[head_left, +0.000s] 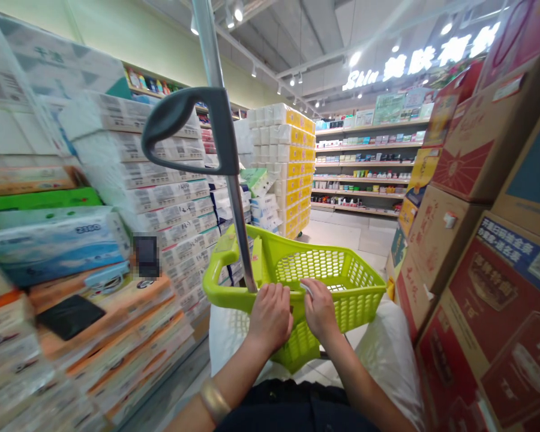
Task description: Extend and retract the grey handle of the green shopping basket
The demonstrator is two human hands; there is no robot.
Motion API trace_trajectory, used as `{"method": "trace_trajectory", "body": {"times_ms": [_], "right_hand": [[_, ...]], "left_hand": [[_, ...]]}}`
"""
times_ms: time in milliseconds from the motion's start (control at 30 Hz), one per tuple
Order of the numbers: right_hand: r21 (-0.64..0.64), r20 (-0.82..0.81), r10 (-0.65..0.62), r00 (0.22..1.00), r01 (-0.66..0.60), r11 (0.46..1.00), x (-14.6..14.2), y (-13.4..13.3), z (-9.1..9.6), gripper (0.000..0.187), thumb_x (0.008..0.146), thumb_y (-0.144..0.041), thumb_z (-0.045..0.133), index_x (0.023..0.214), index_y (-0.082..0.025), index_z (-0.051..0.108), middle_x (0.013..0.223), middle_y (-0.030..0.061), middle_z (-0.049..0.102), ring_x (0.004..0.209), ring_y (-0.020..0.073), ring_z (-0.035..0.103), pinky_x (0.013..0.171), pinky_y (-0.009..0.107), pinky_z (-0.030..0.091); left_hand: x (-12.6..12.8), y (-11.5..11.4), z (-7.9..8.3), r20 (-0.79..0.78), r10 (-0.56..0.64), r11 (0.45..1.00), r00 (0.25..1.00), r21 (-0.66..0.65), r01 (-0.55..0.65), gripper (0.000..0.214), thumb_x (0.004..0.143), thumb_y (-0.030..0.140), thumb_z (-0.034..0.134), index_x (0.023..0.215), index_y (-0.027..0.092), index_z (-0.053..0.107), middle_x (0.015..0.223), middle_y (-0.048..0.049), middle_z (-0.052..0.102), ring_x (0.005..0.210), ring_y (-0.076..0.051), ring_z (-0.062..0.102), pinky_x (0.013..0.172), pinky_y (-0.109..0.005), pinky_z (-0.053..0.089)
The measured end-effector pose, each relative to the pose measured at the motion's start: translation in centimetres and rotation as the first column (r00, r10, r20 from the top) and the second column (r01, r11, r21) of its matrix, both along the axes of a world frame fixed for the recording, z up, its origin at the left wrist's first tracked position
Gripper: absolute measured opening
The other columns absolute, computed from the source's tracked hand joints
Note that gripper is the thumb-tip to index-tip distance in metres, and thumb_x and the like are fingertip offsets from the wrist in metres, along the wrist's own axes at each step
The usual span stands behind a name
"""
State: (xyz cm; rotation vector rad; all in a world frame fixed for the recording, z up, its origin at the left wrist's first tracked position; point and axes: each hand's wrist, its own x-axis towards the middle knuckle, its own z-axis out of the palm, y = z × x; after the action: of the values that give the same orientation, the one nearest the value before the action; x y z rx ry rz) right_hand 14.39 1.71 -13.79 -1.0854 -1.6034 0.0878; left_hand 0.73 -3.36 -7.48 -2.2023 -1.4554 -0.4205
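Observation:
A lime-green plastic shopping basket [337, 273] stands right in front of me, tilted toward me, and its inside looks bare. A metal pull pole [234, 192] rises from its near rim to a dark grey handle [184, 120]. My left hand [270, 318] is curled over the near rim at the foot of the pole. My right hand [319, 309] grips the same rim beside it, with something small and pale showing at its fingers. A gold bangle [213, 399] sits on my left wrist.
Tall stacks of packaged tissue [130, 198] line the left side. Red and brown cardboard cartons [472, 240] are piled on the right. A yellow-and-white tissue tower [288, 168] stands ahead, with store shelves [364, 174] behind. White bags [387, 354] lie under the basket.

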Motion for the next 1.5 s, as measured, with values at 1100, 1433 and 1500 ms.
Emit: {"method": "trace_trajectory", "body": {"times_ms": [1100,1433,1500], "right_hand": [[-0.042,0.030,0.085,0.996,-0.084,0.996,0.3,-0.4,0.5,0.038,0.082,-0.009,0.040,0.105,-0.020,0.068,0.104,0.0082,0.068,0.101,0.0216,0.059,0.095,0.040,0.044],[-0.035,0.066,0.136,0.988,-0.134,0.990,-0.2,-0.8,0.6,0.037,0.084,-0.010,0.040,0.108,-0.020,0.067,0.107,0.0080,0.068,0.102,0.0213,0.059,0.095,0.039,0.045],[-0.052,0.049,0.053,0.997,-0.050,0.997,0.6,-0.4,0.4,0.036,0.084,-0.011,0.040,0.105,-0.019,0.068,0.103,0.0090,0.069,0.100,0.0220,0.060,0.094,0.040,0.045]], "left_hand": [[0.0,0.2,-0.4,0.004,-0.005,0.999,1.000,0.048,0.005,0.028,0.079,0.022,0.054,0.105,0.012,0.059,0.093,-0.0108,0.059,0.091,-0.027,0.050,0.091,-0.041,0.036],[0.0,0.2,-0.4,-0.012,0.001,0.999,1.000,0.055,-0.001,0.028,0.079,0.022,0.053,0.105,0.013,0.058,0.092,-0.0098,0.059,0.090,-0.026,0.051,0.091,-0.041,0.037],[-0.1,0.2,-0.4,-0.015,0.000,0.999,1.000,0.054,0.001,0.031,0.077,0.023,0.055,0.106,0.012,0.058,0.094,-0.0104,0.059,0.092,-0.027,0.051,0.092,-0.041,0.036]]}}
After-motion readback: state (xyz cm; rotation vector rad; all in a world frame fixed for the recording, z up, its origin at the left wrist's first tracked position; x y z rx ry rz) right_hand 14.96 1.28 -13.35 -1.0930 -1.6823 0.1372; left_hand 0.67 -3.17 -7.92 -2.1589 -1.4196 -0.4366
